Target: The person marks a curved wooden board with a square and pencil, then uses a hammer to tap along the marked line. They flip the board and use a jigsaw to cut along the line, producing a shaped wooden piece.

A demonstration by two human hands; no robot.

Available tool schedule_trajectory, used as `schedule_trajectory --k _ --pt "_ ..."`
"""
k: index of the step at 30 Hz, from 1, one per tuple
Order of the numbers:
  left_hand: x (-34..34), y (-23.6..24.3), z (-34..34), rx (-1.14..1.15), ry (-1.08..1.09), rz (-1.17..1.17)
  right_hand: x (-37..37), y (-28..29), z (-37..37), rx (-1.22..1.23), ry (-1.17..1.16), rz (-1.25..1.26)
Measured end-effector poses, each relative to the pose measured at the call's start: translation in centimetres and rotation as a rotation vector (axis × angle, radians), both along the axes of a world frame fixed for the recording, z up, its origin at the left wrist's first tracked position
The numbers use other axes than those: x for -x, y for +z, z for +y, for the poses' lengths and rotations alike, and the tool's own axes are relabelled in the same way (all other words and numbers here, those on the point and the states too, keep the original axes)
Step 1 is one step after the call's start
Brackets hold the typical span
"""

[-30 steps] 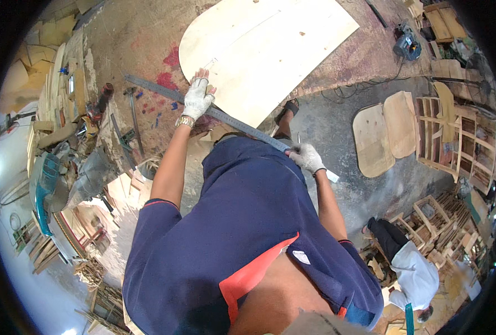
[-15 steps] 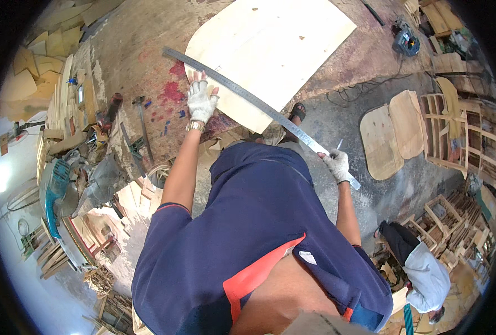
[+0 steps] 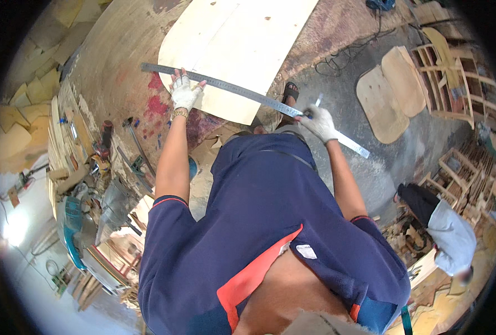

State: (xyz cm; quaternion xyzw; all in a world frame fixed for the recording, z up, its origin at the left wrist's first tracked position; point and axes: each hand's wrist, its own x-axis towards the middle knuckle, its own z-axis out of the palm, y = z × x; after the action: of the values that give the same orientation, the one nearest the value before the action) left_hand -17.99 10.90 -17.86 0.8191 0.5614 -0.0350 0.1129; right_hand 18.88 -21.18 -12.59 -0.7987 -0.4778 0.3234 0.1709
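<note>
A long steel ruler (image 3: 231, 88) lies slantwise across the near end of a pale plywood panel (image 3: 225, 42) with rounded corners, on the stained work table. My left hand (image 3: 185, 96), in a white fingerless-tipped glove, rests with spread fingers on the ruler and the panel's near left edge. My right hand (image 3: 319, 124), gloved too, is closed around the ruler where it reaches past the panel's right side. A slim, pale, pen-like piece (image 3: 319, 99) sticks up from the right hand; its kind cannot be made out. The ruler's free end extends beyond that hand.
On the table at left lie a hammer (image 3: 133, 137) and other tools. A teal power saw (image 3: 72, 229) stands further left. Two rounded plywood panels (image 3: 382, 106) and a slatted wooden frame (image 3: 443, 78) are on the right. A person (image 3: 451, 234) bends beside piled wood at lower right.
The ruler has turned to a flatter slant across the panel. My right hand has moved up and inward along it, while my left hand stays on it. The whole view has shifted.
</note>
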Motion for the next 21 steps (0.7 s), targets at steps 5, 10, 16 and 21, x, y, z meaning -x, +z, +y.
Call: schedule_trajectory --k 5,10,16,21 --pt "-0.5 0.9 0.1 0.021 0.037 0.074 5.6 0.0 5.7 -0.205 0.07 0.018" --pt "-0.9 1.0 0.1 0.007 0.068 0.044 6.8 -0.4 7.7 -0.296 0.067 0.061" --pt "-1.1 1.5 -0.3 0.054 0.118 0.066 6.4 -0.5 8.2 -0.24 0.058 0.104" --pt "-1.3 2.1 -0.5 0.089 0.138 0.029 6.4 -0.5 8.1 -0.22 0.026 0.182"
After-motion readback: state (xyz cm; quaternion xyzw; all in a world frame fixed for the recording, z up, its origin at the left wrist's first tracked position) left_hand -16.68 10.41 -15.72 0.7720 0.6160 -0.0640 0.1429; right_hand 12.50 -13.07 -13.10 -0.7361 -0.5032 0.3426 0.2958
